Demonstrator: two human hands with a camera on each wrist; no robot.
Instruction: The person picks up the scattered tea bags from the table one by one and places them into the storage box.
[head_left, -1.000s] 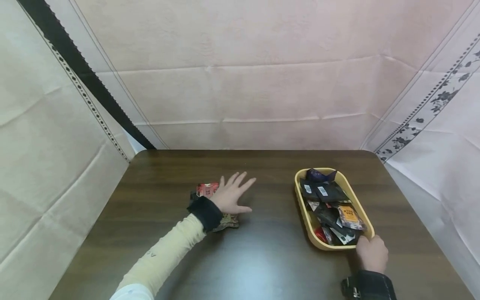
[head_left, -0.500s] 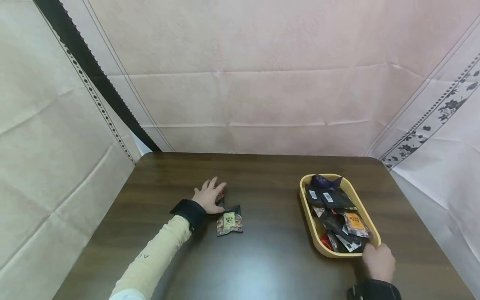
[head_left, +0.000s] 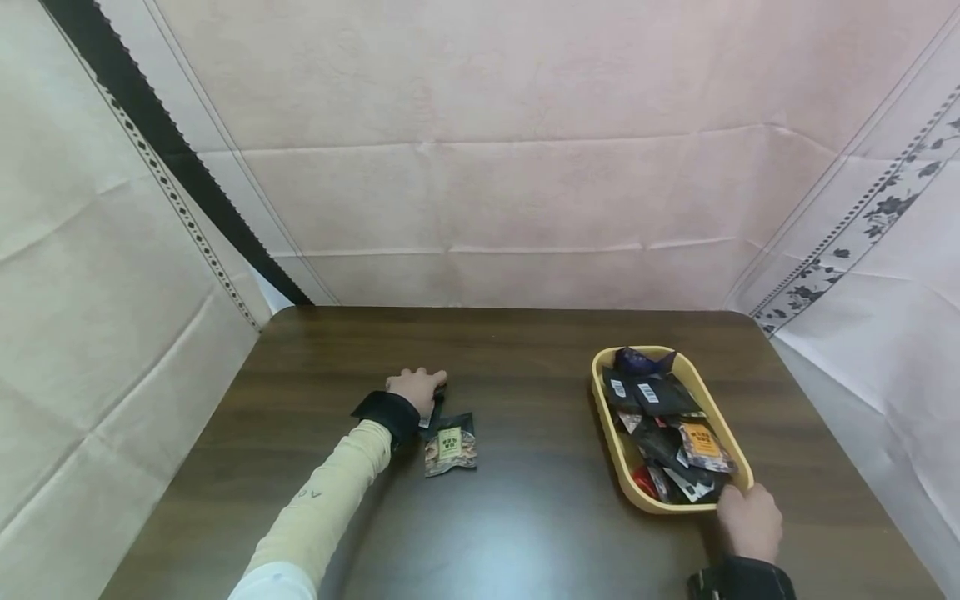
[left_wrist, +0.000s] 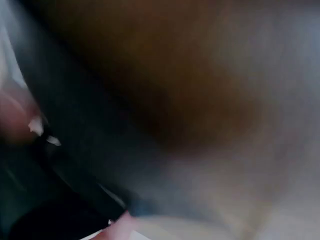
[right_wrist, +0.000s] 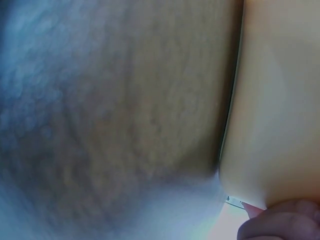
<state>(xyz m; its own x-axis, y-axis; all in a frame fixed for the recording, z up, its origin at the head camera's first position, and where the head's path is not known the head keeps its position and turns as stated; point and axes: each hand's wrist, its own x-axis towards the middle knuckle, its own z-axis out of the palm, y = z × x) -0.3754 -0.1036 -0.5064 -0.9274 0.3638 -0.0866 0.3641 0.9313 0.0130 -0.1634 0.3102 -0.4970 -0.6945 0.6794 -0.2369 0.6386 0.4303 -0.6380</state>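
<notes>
My left hand (head_left: pixel 414 390) has its fingers curled on a dark snack packet (head_left: pixel 437 402), mostly hidden under the hand and wrist. In the left wrist view this packet (left_wrist: pixel 95 115) is a blurred dark sheet with fingertips at its edges. Just nearer to me, a second snack packet (head_left: pixel 451 445) with a pale green label lies flat on the table. On the right, my right hand (head_left: pixel 750 523) grips the near right corner of a yellow basket (head_left: pixel 612 446). The right wrist view has the basket's smooth wall (right_wrist: pixel 275 110) with curled fingers (right_wrist: pixel 285 222) at its rim.
Inside the basket are several packets, among them black ones (head_left: pixel 663 394) with white barcode labels and one with an orange label (head_left: pixel 702 440). The brown wooden table (head_left: pixel 540 392) stretches between the hands. Pale cloth (head_left: pixel 480 192) hangs behind and at both sides.
My left hand has gone left from above the packets, and its spread fingers have curled onto the dark one. The green-labelled packet is uncovered. My right hand stays at the basket's corner.
</notes>
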